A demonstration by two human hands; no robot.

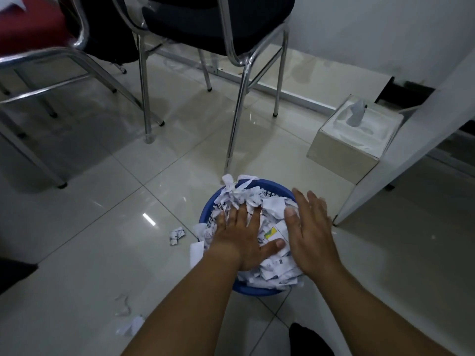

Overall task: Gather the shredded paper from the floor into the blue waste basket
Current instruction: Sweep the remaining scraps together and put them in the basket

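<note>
At about 7 o'clock, closest to the camera, some torn paper scraps [131,327] lie on the pale tiled floor [385,265], just left of the left forearm. A dark shape shows at 5 o'clock at the bottom edge; what it is, I cannot tell.

A little farther, near the centre and slightly low, stands the blue waste basket [267,187], full above its rim with shredded paper [270,268]. The left hand [241,235] lies flat on top of this pile, palm down, fingers spread and straight, gripping nothing; its fingertips are partly sunk in the strips. The right hand [309,232] is at the basket's right side, also flat with fingers extended and close together, holding nothing; it looks a little blurred. Some paper hangs over the basket's left rim, and one small crumpled piece [176,235] rests on the floor at 9 o'clock from the basket, near it.

Farther, at 2 o'clock, a white tissue box [354,140] sits on the floor beside a white panel [411,140]. At 11 and 12 o'clock stand chairs with chrome legs [146,80], one with a dark seat [205,16], one with a red seat [30,29].
</note>
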